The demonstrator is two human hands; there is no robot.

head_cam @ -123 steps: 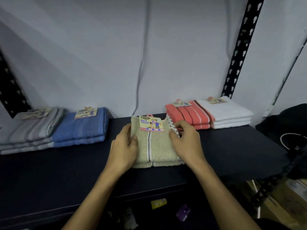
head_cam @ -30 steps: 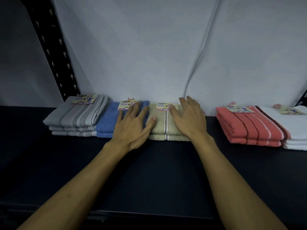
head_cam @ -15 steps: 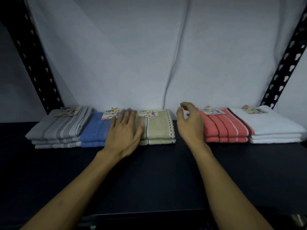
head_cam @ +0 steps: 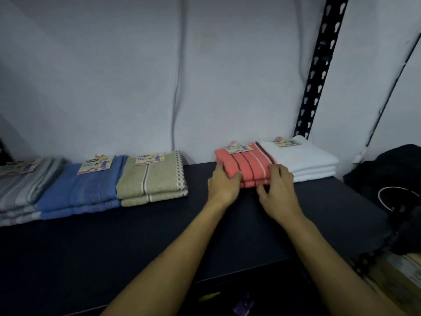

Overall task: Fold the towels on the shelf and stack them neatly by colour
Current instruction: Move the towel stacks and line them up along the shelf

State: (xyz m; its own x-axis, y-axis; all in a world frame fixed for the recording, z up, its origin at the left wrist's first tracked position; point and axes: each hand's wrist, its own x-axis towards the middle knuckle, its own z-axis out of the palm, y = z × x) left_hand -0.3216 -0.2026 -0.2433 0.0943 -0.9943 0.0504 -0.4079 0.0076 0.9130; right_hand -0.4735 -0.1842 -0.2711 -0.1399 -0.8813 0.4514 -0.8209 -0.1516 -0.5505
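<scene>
Right of centre in the frame, both hands work the front of the coral towel stack (head_cam: 247, 166) on the dark shelf (head_cam: 136, 236). The left hand (head_cam: 222, 185) grips its near left corner, thumb curled over the top towel. The right hand (head_cam: 276, 190) has curled fingers on the stack's front edge; whether it grips, I cannot tell. White towels (head_cam: 305, 159) touch the coral stack's right side. Left of centre, the beige stack's (head_cam: 150, 183) tag (head_cam: 149, 158) reads "Face Towel"; other tags are too blurred.

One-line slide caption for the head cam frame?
Both hands, left and right, grip the coral towel stack beside the white stack on the dark shelf.
</scene>
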